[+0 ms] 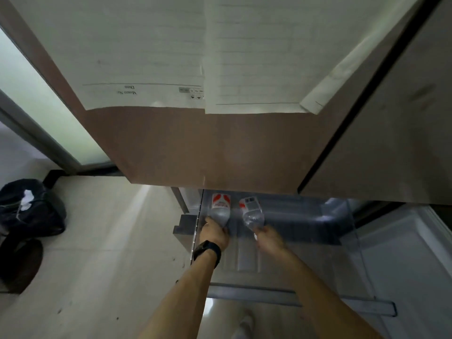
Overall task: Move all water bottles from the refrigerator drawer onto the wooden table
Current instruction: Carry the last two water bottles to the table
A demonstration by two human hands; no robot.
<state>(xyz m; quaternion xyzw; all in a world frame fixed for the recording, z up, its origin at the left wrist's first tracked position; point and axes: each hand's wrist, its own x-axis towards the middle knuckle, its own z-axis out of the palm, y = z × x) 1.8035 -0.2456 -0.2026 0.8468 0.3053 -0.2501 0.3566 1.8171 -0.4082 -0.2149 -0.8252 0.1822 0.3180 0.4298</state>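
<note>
— Where were the bottles?
— In the drawer (305,231), side by side below the fridge door (208,148): one bottle (220,209) in the left hand (215,232), the other bottle (252,212) in the right hand (267,236).
— And the bag (31,209)?
— On the floor (110,241), far left.
</note>
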